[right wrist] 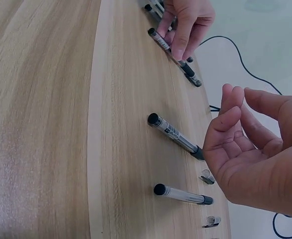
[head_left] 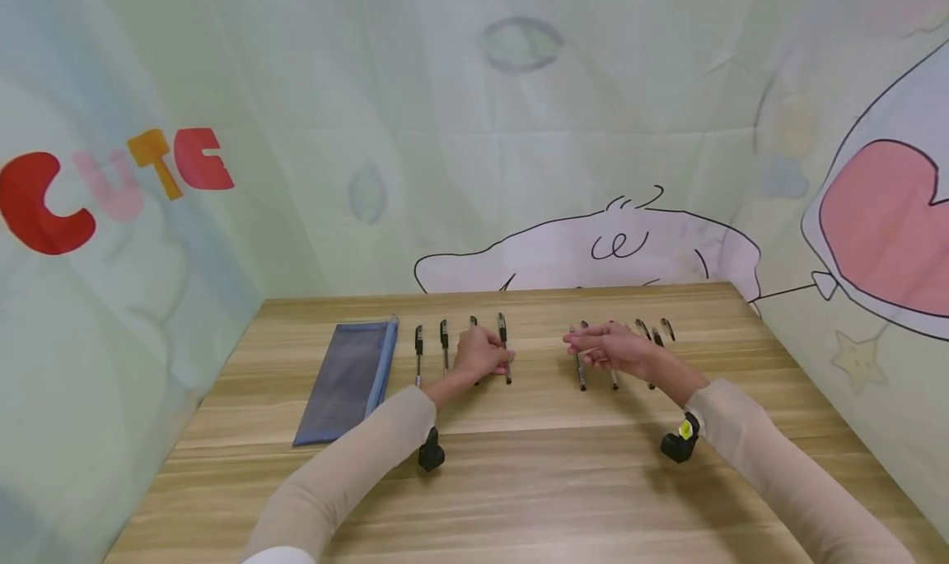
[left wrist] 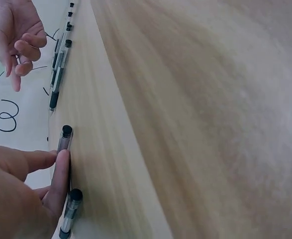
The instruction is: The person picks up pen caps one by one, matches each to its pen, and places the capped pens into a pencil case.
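as my left hand (head_left: 478,352) pinches a capped clear-and-black plastic pen (head_left: 502,328) and my right hand (head_left: 617,350) curls loosely, empty, capping looks done leftward, with uncapped clear-and-black plastic pens (right wrist: 177,137) left at right.

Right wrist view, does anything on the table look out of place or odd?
Yes, mildly: what look like loose caps lie by the far ends of two uncapped clear-barrelled pens. That looks odd because the pen at the left hand seems capped.
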Tool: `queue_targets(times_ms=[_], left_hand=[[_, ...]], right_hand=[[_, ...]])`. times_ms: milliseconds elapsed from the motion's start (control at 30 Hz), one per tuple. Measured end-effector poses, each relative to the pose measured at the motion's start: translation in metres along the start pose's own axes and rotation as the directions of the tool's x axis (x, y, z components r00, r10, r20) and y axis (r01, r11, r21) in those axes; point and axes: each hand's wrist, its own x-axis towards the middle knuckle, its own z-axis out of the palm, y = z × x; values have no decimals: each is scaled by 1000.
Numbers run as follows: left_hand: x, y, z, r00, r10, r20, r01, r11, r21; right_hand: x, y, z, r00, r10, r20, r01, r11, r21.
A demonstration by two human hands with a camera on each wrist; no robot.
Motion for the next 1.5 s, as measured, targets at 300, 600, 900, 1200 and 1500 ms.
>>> queue_targets(times_ms=[300,600,900,1200,1500], left_hand=[[-1,1,2,999,20,-47,-18,999,51],[0,7,-2,996,-54,-71,46,992,-118],[-6,28,8,993,-98,62,112,950,-290],[-5,45,32,983,-79,164,121,958,-261],[0,52,63,983,-81,162,111,976,-185]], right_hand=[[-5,0,-4,1000,-7,22,7,1000,-3],[-10,3,-11,1000,7,-21,-7,999,-33],[-13,4,-18,1000,11,-28,-13,998,-57],[-20,4,-25,997,-2,-74,-4,997,-82],[-36,18,-39,995,-12,-96,7,999,-51]])
